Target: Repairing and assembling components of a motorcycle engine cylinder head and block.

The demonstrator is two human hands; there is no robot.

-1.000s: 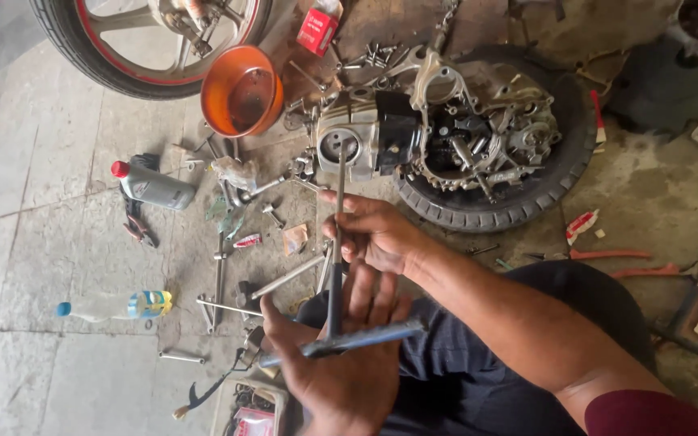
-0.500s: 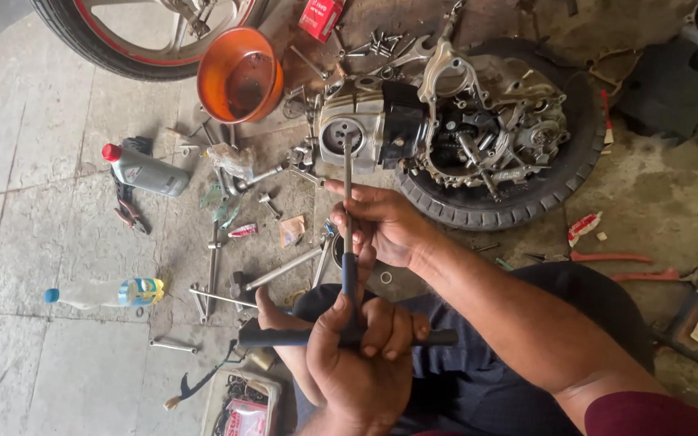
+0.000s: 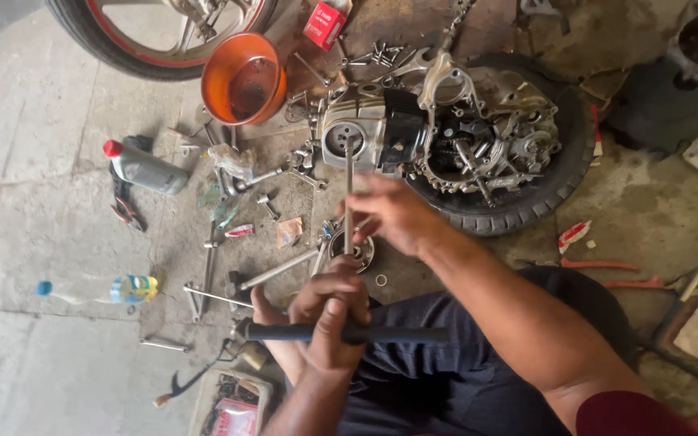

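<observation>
My left hand (image 3: 329, 311) is closed around the black cross handle of a T-handle wrench (image 3: 401, 333), near my lap. The wrench's thin steel shaft (image 3: 349, 182) runs up to the round end of a motorcycle engine (image 3: 446, 133). My right hand (image 3: 393, 214), slightly blurred, holds the shaft about halfway along. The engine lies partly stripped, with chain and gears exposed, on a black tyre (image 3: 531, 211) flat on the concrete floor.
An orange funnel (image 3: 240, 81), a red-rimmed wheel (image 3: 135, 40) and a red box (image 3: 325, 23) lie beyond. To the left are a grey bottle with a red cap (image 3: 143, 168), a plastic bottle (image 3: 115, 289), loose spanners, sockets and bolts (image 3: 276, 270).
My left hand has turned the cross handle from tilted to level and closed tighter over it. My right hand has stayed on the shaft, sliding slightly.
</observation>
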